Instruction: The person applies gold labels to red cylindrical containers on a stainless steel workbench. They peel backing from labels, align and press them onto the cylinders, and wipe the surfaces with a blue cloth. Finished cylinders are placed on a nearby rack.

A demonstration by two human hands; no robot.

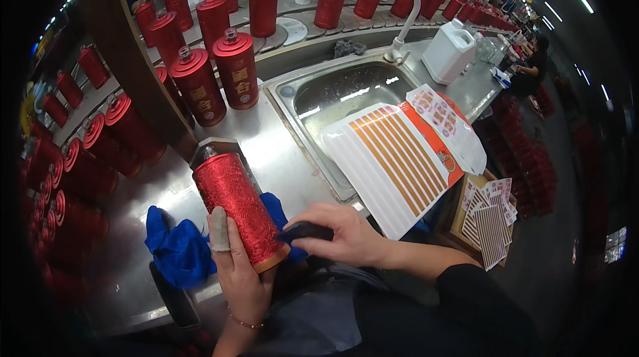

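One red patterned cylindrical bottle [238, 207] lies tilted on the steel counter; three glossy red bottles [234, 69] stand just beside the sink, many more behind, too crowded to count. One crumpled blue cloth [176, 247], one white plastic jug [449, 50], one white curved tap [403, 17], one orange-striped label sheet [393, 157].

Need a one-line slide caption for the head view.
Left hand grips a tilted red bottle over a blue cloth; right hand presses a dark tool against it.

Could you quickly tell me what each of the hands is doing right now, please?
Left hand: closed around the red patterned bottle, thumb wrapped in tape.
Right hand: closed on a small dark tool, pressed at the bottle's lower end.
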